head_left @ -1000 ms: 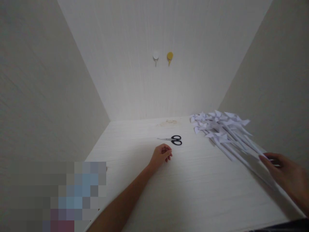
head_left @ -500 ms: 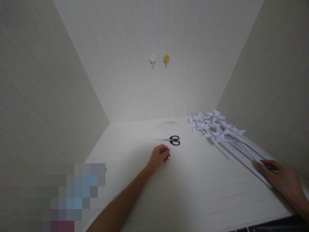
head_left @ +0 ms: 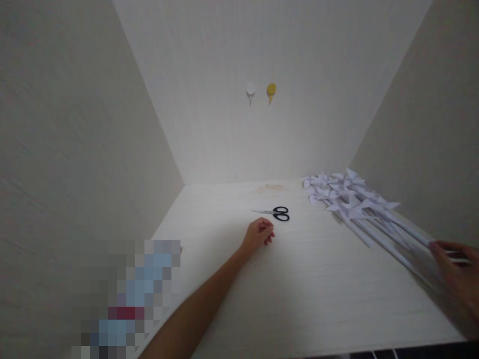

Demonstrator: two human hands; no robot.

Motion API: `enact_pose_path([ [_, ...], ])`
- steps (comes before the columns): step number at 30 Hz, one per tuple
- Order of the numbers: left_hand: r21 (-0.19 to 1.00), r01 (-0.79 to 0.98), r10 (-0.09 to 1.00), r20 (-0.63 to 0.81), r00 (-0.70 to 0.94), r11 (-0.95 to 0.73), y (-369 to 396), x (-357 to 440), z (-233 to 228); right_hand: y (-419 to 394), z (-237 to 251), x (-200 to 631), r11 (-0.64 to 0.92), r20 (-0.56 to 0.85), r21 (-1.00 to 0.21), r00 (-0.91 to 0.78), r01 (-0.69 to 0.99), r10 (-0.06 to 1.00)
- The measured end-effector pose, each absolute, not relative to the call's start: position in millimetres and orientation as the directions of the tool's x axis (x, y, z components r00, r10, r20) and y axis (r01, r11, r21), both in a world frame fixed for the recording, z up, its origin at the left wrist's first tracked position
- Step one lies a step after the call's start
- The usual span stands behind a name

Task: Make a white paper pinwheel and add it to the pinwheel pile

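My left hand (head_left: 259,234) rests on the white table (head_left: 299,294) with its fingers curled in and nothing in it, just in front of black-handled scissors (head_left: 277,213). At the right edge my right hand (head_left: 454,279), blurred, lies on the near ends of a bundle of white paper pinwheels (head_left: 359,207) on long rolled paper sticks. The pinwheel heads fan out toward the back right corner.
The table sits in an alcove with pale walls on the left, back and right. A white hook (head_left: 250,91) and a yellow hook (head_left: 271,90) are on the back wall. A faint brownish stain (head_left: 270,188) marks the table behind the scissors.
My right hand has slid to the right along the sticks' near ends, and the pinwheel bundle has shifted slightly. My left hand stays curled by the scissors.
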State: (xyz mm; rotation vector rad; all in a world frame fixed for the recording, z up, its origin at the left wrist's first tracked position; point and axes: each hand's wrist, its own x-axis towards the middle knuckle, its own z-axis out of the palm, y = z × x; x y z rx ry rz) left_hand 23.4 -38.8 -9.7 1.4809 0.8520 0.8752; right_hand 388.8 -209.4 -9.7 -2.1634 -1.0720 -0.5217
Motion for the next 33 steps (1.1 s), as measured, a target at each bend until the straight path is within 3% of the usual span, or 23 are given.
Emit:
enact_pose_path([
  [3, 0.985, 0.118, 0.872, 0.056, 0.487, -0.129, -42, 24, -9, -196, 6, 356, -0.344, 0.559, -0.48, 0.583, 0.807, 0.589],
  [6, 0.94, 0.234, 0.849, 0.094, 0.52, -0.248, -46, 26, -7, -170, 11, 304, -0.06, 0.518, -0.471, 0.331, 0.88, 0.789],
  [8, 0.898, 0.299, 0.84, 0.127, 0.528, -0.324, -51, 27, -7, -145, 3, 270, 0.095, 0.485, -0.464, 0.163, 0.881, 0.859],
  [13, 0.843, 0.374, 0.834, 0.146, 0.532, -0.387, -72, 15, -8, -66, -27, 222, 0.399, 0.503, -0.246, -0.235, 0.883, 0.831],
  [19, 0.898, 0.348, 0.837, 0.041, 0.545, -0.271, -94, -8, -8, -9, -39, 225, 0.538, 0.4, -0.181, -0.439, 0.823, 0.805],
  [25, 0.926, 0.32, 0.865, 0.015, 0.501, -0.201, -90, -6, -9, -1, -38, 231, 0.505, 0.427, -0.208, -0.386, 0.838, 0.817],
  [29, 0.93, 0.317, 0.857, -0.005, 0.516, -0.186, -92, -5, -8, 5, -30, 230, 0.226, 0.421, -0.187, -0.129, 0.956, 0.898],
  [33, 0.93, 0.325, 0.853, -0.025, 0.522, -0.171, -94, -5, -4, 14, -20, 227, -0.067, 0.4, -0.126, 0.113, 0.99, 0.909],
])
